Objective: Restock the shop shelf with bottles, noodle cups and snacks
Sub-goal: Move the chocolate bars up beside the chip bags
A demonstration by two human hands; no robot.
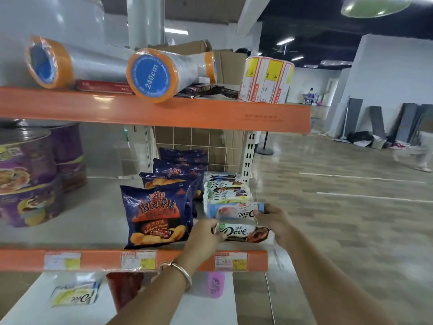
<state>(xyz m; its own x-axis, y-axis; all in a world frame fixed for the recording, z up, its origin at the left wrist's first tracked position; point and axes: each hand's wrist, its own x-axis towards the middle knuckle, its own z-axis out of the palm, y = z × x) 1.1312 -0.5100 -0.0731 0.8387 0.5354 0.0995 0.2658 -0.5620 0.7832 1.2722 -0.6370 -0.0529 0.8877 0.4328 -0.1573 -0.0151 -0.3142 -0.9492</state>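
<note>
Two hands, ours, reach to the front right corner of the middle shelf [93, 219]. Our left hand [206, 233], a silver bangle [180, 270] on its wrist, pinches the left end of a brown-and-white Dove chocolate bar [243, 232] that lies flat near the shelf's orange front edge. Our right hand [274, 220] grips the right end of a pale blue Dove bar [232, 210] just behind it, its logo upside down to us. Behind these, more Dove bars [225, 186] stand in a row running back towards the wire grid [187, 139]. Just left of them, dark blue crisp bags [155, 216] stand upright in a row. Purple noodle tubs [30, 174] are stacked at far left. On the shelf above lie orange-capped film rolls [152, 75] and a roll of price labels [264, 78].
</note>
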